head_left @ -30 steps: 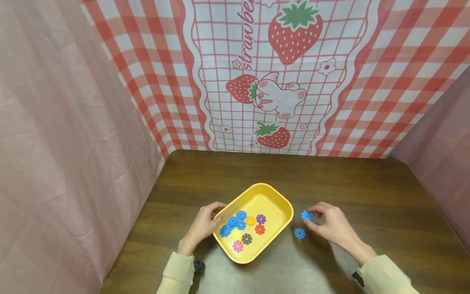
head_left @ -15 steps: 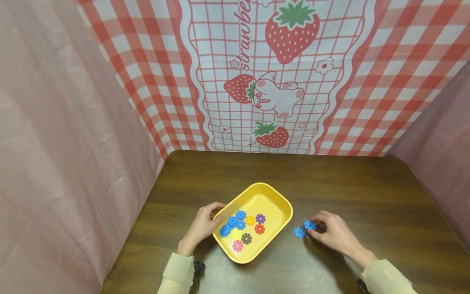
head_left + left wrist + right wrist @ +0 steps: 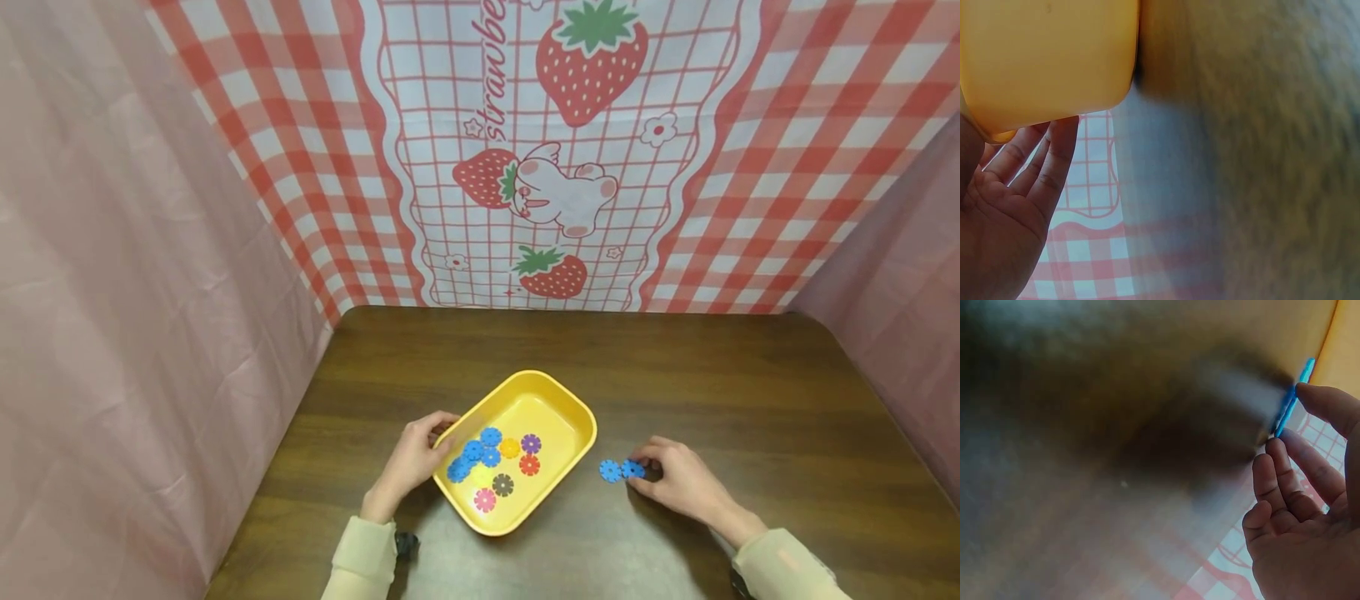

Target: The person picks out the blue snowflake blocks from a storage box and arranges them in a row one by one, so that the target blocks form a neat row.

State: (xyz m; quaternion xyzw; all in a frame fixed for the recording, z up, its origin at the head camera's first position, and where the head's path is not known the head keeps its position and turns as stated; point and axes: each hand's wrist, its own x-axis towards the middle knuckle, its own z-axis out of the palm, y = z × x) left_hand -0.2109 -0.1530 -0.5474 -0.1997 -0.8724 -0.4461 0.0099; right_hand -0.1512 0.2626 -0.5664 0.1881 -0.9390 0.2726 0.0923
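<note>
A yellow plastic tray (image 3: 540, 417) sits at an angle on the table, with several notched flower-shaped discs inside. My left hand (image 3: 407, 462) grips its left rim, thumb over the edge and fingers along the outside; the left wrist view shows those fingers against the tray wall (image 3: 1054, 56). Right of the tray, my right hand (image 3: 686, 482) pinches a blue notched disc (image 3: 633, 468) at the tabletop. Another blue disc (image 3: 610, 471) lies flat just to its left, their edges touching or nearly so. In the right wrist view, blue plastic (image 3: 1286, 415) appears edge-on at the thumb and fingertips.
Inside the tray, blue discs (image 3: 472, 451) overlap at the left, near yellow, orange, purple (image 3: 531, 443), red, dark (image 3: 503, 485) and pink (image 3: 484, 500) ones. The brown wooden table (image 3: 675, 367) ends at a red-checked strawberry cloth (image 3: 570, 167); pink curtains (image 3: 150, 292) hang at both sides.
My right hand has brought its blue disc down toward me and alongside the loose blue disc on the table. The left hand keeps its hold on the tray, which has stayed in place.
</note>
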